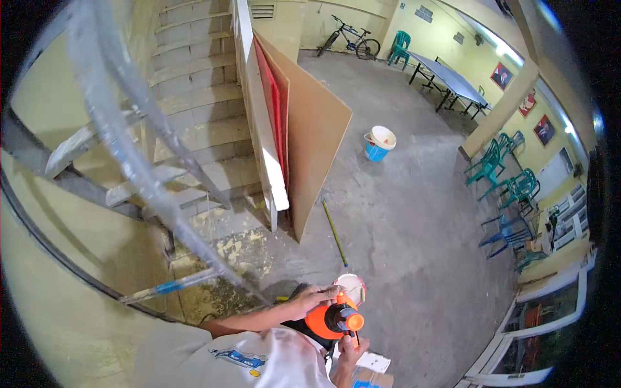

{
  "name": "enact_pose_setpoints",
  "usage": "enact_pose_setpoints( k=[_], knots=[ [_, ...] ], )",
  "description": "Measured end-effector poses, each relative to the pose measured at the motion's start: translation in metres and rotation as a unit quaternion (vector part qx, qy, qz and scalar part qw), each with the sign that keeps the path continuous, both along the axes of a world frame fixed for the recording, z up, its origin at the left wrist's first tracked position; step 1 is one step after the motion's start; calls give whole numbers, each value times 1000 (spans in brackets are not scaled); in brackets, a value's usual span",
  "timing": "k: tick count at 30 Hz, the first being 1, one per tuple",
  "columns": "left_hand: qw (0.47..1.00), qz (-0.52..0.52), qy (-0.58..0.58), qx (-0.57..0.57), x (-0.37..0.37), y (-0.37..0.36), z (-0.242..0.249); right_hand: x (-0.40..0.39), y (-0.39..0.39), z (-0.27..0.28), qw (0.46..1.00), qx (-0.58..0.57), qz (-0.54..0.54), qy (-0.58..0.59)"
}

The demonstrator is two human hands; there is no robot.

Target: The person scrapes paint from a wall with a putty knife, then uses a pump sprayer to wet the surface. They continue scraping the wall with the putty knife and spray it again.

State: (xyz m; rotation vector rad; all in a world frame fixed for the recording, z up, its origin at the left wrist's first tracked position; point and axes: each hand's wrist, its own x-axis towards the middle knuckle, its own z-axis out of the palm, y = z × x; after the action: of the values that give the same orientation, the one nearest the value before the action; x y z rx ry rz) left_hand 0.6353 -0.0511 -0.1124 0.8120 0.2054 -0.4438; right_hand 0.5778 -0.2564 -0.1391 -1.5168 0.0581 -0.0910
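An orange and black paint sprayer (331,321) is held in front of my body, low in the head view. My left hand (317,298) reaches across from the left, its fingers closed at the sprayer's orange upper edge. On the near side, my right hand (351,350) is wrapped around the lower, handle-like part. Just beyond the sprayer is an open paint bucket (352,284) with a pale inside and a red rim, partly hidden by the sprayer. Below my right hand lies a cardboard box (374,377).
A metal ladder (139,174) stands close on the left, before a staircase (197,84). Boards (314,123) lean on the stair wall. A pole (334,233) lies on the floor. Farther off are a white-and-blue bucket (380,143), green chairs (490,161), a table-tennis table (446,76) and a bicycle (349,40).
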Motion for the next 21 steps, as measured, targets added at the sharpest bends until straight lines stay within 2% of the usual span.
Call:
enact_pose_setpoints(
  k=[2, 3, 4, 8, 9, 10, 12, 13, 14, 15, 17, 21],
  knots=[
    [999, 9, 32, -8, 45, 2, -1, 51, -10, 0, 987, 17, 136, 83],
    [999, 10, 25, -41, 68, -1, -9, 68, -9, -4, 994, 47, 67, 73],
    [999, 13, 21, -39, 90, -3, -15, 97, 1, 3, 997, 18, 60, 33],
    [996, 31, 70, -55, 187, -9, -21, 192, -7, -2, 987, 64, 90, 114],
    [991, 34, 79, -99, 211, -14, -26, 220, -15, -23, 993, 53, 65, 87],
    [986, 34, 89, -136, 237, -15, -30, 251, -16, -12, 990, 32, 102, 93],
    [984, 54, 106, -131, 290, -24, -35, 308, -20, 19, 980, -27, 186, 71],
    [985, 50, 91, -136, 317, -30, -35, 334, -24, 18, 978, -31, 189, 81],
    [986, 44, 82, -139, 339, -34, -29, 355, -27, 10, 989, -11, 129, 75],
    [987, 28, 59, -143, 364, -31, 4, 376, -27, 9, 996, 12, 67, 65],
    [993, 53, 52, -90, 418, -39, -1, 434, -29, 37, 977, -95, 158, 106],
    [995, 64, 16, -70, 514, -39, 24, 524, -16, 55, 988, -53, 135, 51]
  ],
)
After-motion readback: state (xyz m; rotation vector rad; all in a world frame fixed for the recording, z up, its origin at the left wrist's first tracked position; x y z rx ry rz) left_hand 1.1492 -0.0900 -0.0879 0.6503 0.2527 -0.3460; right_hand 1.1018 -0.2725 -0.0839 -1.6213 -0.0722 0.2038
